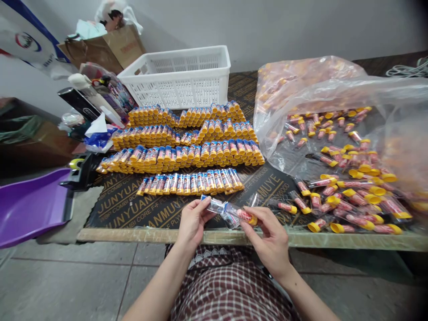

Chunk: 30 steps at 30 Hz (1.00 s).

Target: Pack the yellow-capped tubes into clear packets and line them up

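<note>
My left hand (195, 223) pinches the blue end of a clear plastic wrapper (216, 205) above the table's front edge. The fingers of my right hand (269, 232) are closed on a small tube (245, 216) with a red and white label and a yellow cap. Wrapper and tube meet between my hands, with crumpled clear film around them. Just behind my hands lies a short row of blue-topped, yellow-capped tubes (190, 183). Loose tubes with yellow caps (334, 196), some in clear film, are scattered to the right.
Stacked rows of tubes (180, 154) stand behind the short row, with a white basket (187, 89) beyond. A large clear bag (301, 89) full of tubes lies at the right. At the left are a purple dustpan (33, 205), a tape dispenser (82, 174) and a paper bag (117, 49).
</note>
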Each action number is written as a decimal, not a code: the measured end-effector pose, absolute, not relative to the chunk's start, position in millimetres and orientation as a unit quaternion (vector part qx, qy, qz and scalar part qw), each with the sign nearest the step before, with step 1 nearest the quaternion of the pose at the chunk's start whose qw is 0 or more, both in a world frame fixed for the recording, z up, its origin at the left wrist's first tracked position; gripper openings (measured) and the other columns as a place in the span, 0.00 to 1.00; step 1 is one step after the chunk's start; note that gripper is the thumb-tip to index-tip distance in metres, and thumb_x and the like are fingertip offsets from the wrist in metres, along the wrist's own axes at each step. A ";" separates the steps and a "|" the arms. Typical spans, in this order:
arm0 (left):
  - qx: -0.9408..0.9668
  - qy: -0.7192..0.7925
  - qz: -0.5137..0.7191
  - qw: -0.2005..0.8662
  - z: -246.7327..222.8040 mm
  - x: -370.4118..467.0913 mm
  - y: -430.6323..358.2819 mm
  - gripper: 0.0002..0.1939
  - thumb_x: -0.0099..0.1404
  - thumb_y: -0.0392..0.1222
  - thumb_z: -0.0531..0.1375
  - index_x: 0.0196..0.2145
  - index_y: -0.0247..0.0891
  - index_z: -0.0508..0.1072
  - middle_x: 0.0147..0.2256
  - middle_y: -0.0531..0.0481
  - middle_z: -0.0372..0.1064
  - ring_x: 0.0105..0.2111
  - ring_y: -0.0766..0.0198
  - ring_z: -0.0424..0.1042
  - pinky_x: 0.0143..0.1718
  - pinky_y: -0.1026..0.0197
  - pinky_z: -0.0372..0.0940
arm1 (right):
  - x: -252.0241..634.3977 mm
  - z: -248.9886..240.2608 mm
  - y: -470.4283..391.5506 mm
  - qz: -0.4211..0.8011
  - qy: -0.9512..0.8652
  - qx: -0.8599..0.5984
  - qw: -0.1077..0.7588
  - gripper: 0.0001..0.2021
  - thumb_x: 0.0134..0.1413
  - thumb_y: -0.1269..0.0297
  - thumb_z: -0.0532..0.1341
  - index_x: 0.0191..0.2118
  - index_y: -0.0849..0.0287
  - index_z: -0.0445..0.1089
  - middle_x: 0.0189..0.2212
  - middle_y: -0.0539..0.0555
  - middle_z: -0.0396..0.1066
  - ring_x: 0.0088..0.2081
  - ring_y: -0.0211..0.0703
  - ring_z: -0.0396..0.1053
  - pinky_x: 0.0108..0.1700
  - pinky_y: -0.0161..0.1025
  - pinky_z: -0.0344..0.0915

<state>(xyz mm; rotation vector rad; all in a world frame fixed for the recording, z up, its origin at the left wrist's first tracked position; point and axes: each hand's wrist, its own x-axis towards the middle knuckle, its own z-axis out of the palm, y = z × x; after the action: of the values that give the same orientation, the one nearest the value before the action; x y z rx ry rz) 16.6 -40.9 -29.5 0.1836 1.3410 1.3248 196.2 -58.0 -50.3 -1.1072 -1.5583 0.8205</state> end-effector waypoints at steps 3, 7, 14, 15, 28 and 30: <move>0.061 0.571 0.575 0.583 -30.2 17.1 -41.1 0.17 0.41 0.43 0.72 0.20 0.33 0.68 0.22 0.53 0.70 0.22 0.68 0.70 0.30 0.61 0.71 | 196.0 -51.8 -60.2 0.310 -0.664 -0.465 0.498 0.17 0.54 0.71 0.59 0.51 0.54 0.69 0.42 0.57 0.68 0.43 0.44 0.69 0.44 0.42 0.69; 0.057 0.569 0.588 0.572 -27.7 16.8 -41.1 0.18 0.39 0.43 0.73 0.21 0.34 0.68 0.21 0.55 0.69 0.22 0.68 0.70 0.30 0.60 0.71 | 195.2 -53.2 -60.1 0.254 -0.688 -0.461 0.499 0.20 0.53 0.73 0.59 0.52 0.53 0.68 0.41 0.56 0.69 0.41 0.44 0.70 0.44 0.42 0.70; 0.143 0.608 0.607 0.491 -34.5 22.2 -42.1 0.18 0.42 0.49 0.70 0.18 0.33 0.69 0.19 0.55 0.67 0.21 0.70 0.67 0.27 0.65 0.67 | 191.3 -52.6 -60.2 0.253 -0.729 -0.410 0.486 0.25 0.54 0.78 0.57 0.56 0.51 0.64 0.41 0.57 0.67 0.41 0.41 0.69 0.41 0.38 0.71; 0.160 0.612 0.609 0.479 -36.3 23.7 -42.7 0.18 0.44 0.50 0.69 0.18 0.33 0.70 0.19 0.55 0.67 0.21 0.70 0.67 0.26 0.66 0.66 | 189.9 -52.6 -60.7 0.259 -0.731 -0.406 0.484 0.25 0.54 0.78 0.57 0.56 0.51 0.64 0.41 0.57 0.67 0.40 0.41 0.69 0.41 0.38 0.71; 0.429 0.659 0.502 0.361 -34.3 -11.8 -56.8 0.11 0.51 0.42 0.67 0.32 0.36 0.76 0.30 0.48 0.76 0.31 0.61 0.74 0.37 0.62 0.68 | 136.7 -71.6 -26.0 0.231 -0.832 -0.407 0.297 0.13 0.51 0.61 0.63 0.43 0.61 0.71 0.36 0.58 0.67 0.39 0.49 0.66 0.40 0.46 0.67; 0.488 0.667 0.472 0.307 -41.7 -14.5 -59.6 0.10 0.53 0.42 0.66 0.34 0.36 0.76 0.31 0.48 0.76 0.31 0.61 0.74 0.37 0.62 0.68 | 124.8 -74.3 -19.6 0.219 -0.844 -0.415 0.261 0.08 0.50 0.62 0.63 0.36 0.60 0.71 0.32 0.57 0.66 0.36 0.48 0.64 0.38 0.45 0.65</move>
<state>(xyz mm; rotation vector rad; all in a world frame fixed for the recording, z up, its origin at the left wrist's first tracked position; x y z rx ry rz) -14.5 -59.6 -41.7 1.2912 1.7638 1.2493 124.8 -19.6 -74.3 -1.1233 -2.2842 0.5925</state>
